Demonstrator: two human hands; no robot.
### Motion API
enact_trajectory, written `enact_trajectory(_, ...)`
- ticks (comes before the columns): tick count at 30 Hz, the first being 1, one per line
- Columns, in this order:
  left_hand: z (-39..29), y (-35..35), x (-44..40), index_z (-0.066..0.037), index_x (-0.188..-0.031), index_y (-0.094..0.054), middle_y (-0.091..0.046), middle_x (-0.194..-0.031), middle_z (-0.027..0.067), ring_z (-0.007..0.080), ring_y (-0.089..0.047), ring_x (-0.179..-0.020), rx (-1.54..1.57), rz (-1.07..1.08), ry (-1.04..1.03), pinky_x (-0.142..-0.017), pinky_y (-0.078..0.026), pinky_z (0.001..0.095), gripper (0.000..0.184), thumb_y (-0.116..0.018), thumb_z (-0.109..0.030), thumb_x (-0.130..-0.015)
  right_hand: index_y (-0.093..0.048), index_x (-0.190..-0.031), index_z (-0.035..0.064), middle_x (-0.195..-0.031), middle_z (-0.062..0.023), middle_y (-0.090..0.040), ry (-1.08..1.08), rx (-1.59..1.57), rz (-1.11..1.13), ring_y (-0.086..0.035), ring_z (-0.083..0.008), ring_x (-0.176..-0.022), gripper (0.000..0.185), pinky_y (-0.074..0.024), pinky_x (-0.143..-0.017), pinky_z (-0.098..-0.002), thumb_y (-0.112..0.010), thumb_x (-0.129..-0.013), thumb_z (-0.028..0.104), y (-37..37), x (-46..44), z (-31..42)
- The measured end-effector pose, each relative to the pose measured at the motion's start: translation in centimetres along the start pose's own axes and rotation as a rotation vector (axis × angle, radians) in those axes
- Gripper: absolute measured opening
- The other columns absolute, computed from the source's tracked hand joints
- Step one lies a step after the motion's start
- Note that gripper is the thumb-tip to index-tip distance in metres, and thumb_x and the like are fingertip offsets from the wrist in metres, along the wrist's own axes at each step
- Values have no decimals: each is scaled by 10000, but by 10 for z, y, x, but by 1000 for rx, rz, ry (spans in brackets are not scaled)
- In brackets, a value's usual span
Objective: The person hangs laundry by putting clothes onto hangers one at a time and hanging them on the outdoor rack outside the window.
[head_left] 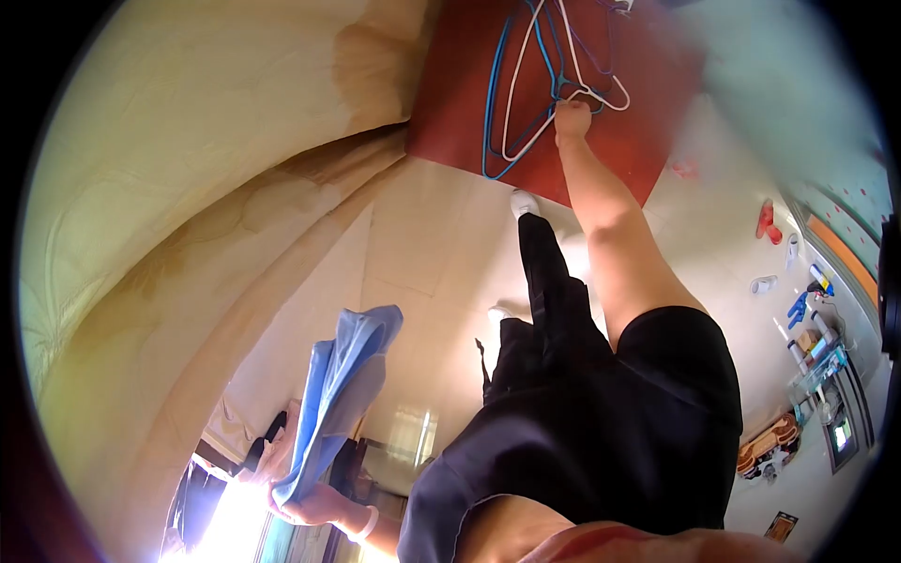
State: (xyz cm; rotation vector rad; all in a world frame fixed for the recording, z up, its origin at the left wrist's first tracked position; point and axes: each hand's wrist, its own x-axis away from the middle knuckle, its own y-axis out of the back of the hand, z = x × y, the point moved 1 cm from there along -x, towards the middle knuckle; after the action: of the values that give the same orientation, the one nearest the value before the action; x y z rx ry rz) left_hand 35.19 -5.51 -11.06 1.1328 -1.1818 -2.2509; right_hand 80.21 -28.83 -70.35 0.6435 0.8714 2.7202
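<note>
My left hand [314, 505], with a pale band at the wrist, is closed on one end of a light blue cloth [343, 380]. The cloth hangs in long folds; its kind of garment does not show. On the dark red tabletop [450, 122], my right hand [572, 120] is closed at the clothes hangers. A white clothes hanger [511, 103] and a blue clothes hanger [490, 113] overlap beside it. Which of them the fingers grip is hard to make out. A purple hanger [612, 47] lies farther back.
A large beige draped cloth [206, 122] fills the left side. Pale floor tiles [404, 244] lie below the red surface. Red slippers [768, 222] and a white shoe [763, 284] lie at the right, near a blue rack [821, 366]. Bright light comes from the lower left.
</note>
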Motion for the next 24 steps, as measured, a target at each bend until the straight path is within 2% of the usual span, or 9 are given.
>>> enact_trajectory(2,9,-5,5,37,-930,-604,-583,-959,117,249,-556,-883,279,-21,194,-821,-455,365,159,-611,-7,-778,-480,-1008,-3,-859,-173,-641,-351,-693,-38,-656,-257,-729,169,-528,-662,-405,-495,-852,61,18,24,25)
enact_trajectory(3,17,-6,10,36,-932,-602,-580,-974,118,248,-554,-889,394,-23,261,-826,-453,366,155,-607,-2,-781,-353,-1062,7,-960,-185,-600,-274,-720,16,-643,-264,-771,223,-533,-641,-392,-465,-870,19,28,26,10)
enact_trajectory(7,26,-10,20,24,-913,-593,-570,-1015,113,242,-544,-911,503,-29,255,-840,-448,372,122,-602,13,-792,-351,-1205,-15,-1115,-265,-540,-566,-1057,-217,-620,-342,-822,375,-520,-650,-407,-485,-864,64,79,50,-58)
enact_trajectory(9,-1,-5,7,15,-888,-587,-569,-1011,106,239,-542,-913,107,7,-59,-834,-446,375,96,-606,11,-794,-427,-1199,-33,-1105,-273,-573,-529,-678,-355,-620,-357,-837,391,-503,-680,-434,-512,-835,81,96,57,-100)
enact_trajectory(13,-11,-8,3,4,-845,-581,-578,-986,104,237,-545,-909,352,-29,120,-816,-448,380,88,-630,6,-772,-574,-968,-72,-939,-243,-635,-455,133,-393,-624,-320,-884,283,-493,-800,-384,-575,-784,143,146,77,-47)
enact_trajectory(16,-19,-11,0,4,-829,-582,-583,-977,108,241,-550,-899,600,-46,257,-807,-452,381,88,-637,8,-760,-605,-965,-21,-921,-204,-652,-283,197,-318,-625,-322,-890,262,-483,-804,-390,-604,-804,186,141,76,-26)
enact_trajectory(18,-13,-13,1,4,-820,-580,-585,-967,110,243,-555,-883,338,-26,133,-799,-453,381,85,-638,5,-759,-614,-936,-1,-918,-223,-648,87,159,-193,-629,-379,-861,275,-485,-758,-437,-626,-807,242,94,55,-61)
enact_trajectory(20,-15,-13,2,6,-813,-578,-586,-953,109,244,-559,-858,109,-14,0,-785,-457,375,78,-636,0,-761,-615,-974,29,-971,-207,-647,88,254,100,-622,-370,-921,321,-492,-763,-438,-638,-810,304,71,60,-1)
enact_trajectory(24,-8,-14,8,18,-817,-580,-590,-930,111,247,-566,-824,30,53,-51,-770,-460,369,85,-639,-15,-766,-634,-913,2,-929,-207,-660,-57,380,67,-628,-376,-916,369,-495,-800,-436,-640,-794,351,20,51,45)
